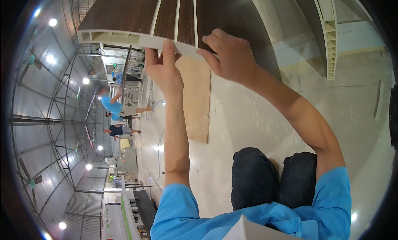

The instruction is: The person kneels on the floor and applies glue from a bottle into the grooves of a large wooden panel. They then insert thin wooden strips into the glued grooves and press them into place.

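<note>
Head view: two bare hands at a pale strip (188,50) lying along the end of a brown panel (120,12).

From the left, the panel shows a hollow, ribbed end; beside it the left hand (165,70) has its thumb on the strip's face and its fingers curled behind, pinching it; at the strip's right end, the right hand (232,55) sets its thumb, fingers bent and partly spread over the dark surface, grip unclear. The strip looks light, stiff and smooth, best held by its long edges near both ends; the thin ribs look breakable.
</note>
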Tool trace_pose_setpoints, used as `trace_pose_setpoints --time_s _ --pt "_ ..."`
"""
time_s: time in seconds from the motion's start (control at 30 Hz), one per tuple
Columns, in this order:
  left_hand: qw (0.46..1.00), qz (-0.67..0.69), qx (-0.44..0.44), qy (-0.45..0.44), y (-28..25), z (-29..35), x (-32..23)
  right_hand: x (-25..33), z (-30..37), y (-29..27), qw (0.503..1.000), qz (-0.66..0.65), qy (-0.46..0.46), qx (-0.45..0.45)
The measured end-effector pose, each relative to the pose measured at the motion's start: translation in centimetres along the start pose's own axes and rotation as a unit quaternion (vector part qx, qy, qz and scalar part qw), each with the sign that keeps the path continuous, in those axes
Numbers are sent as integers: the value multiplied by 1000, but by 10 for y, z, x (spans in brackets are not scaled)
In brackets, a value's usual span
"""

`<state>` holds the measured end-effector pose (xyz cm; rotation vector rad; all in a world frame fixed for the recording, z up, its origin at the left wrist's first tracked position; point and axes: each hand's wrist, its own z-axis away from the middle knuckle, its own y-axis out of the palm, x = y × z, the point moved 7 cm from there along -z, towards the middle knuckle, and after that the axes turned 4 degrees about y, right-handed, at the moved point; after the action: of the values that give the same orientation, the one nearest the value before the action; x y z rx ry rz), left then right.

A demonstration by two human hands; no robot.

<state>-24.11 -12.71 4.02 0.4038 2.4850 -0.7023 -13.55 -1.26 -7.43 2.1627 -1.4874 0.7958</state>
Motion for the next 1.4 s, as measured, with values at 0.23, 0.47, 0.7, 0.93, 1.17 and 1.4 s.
trace_pose_setpoints --time_s 0.23,0.47,0.7,0.93,1.17,1.4 --pt "994 104 33 -31 18 24 18 0 -5 -4 998 27 29 50" --pt "984 163 68 -22 30 41 36 5 -13 -10 997 37 10 72" --pt "985 164 -38 31 39 48 48 -9 -12 -11 990 -2 65 128" --pt "978 191 -84 -19 43 56 49 17 -19 -33 993 4 67 102" --pt "986 135 -91 -21 44 57 57 66 -67 2 988 135 -34 69" --pt "985 123 -121 -3 42 56 57 69 -74 0 990 93 11 108"
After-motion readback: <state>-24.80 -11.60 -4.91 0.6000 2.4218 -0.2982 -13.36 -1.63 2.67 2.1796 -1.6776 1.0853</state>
